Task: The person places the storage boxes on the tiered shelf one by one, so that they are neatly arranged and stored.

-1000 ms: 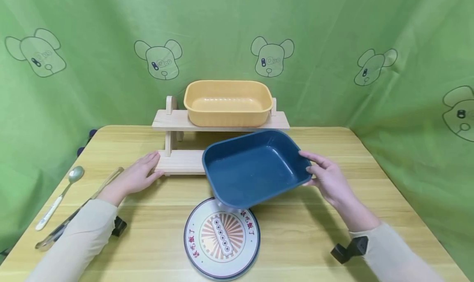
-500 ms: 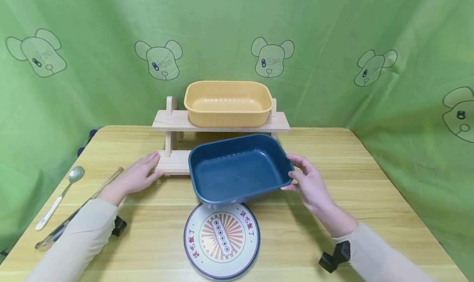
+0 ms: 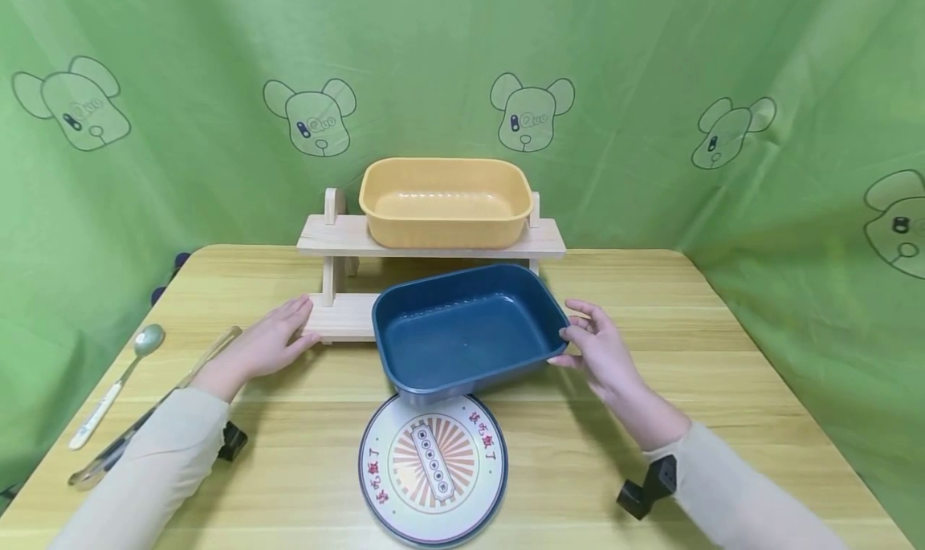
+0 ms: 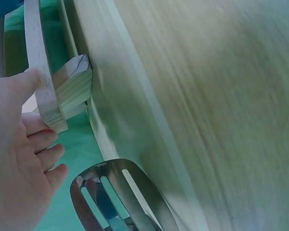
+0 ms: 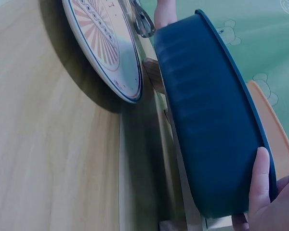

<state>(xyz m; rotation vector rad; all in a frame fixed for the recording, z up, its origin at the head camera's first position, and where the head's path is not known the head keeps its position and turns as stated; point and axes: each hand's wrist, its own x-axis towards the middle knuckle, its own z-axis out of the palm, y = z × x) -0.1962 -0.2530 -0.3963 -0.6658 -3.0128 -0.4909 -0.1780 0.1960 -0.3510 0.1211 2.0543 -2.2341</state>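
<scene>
A dark blue rectangular plastic basin [image 3: 470, 341] sits askew over the lower board of a two-tier wooden shelf [image 3: 340, 317], its near left corner jutting out above the plates. My right hand [image 3: 603, 357] holds the basin's right end. In the right wrist view its thumb lies along the outer wall [image 5: 216, 125], with other fingers partly hidden behind. My left hand [image 3: 270, 341] rests against the left end of the lower board, fingers fairly straight, thumb at the front corner. A yellow basin [image 3: 444, 230] stands on the upper board.
Round white plates [image 3: 433, 474] with a sunburst print lie stacked in front of the shelf. At left are a spoon [image 3: 104, 405] with a white handle and a metal slotted utensil [image 4: 120, 192], partly under the left forearm. A green curtain [image 3: 614, 197] hangs behind the table.
The blue basin has moved left and down to the shelf with my right hand, then shifted slightly right. My right index finger has lifted off the rim. My left hand has stayed put.
</scene>
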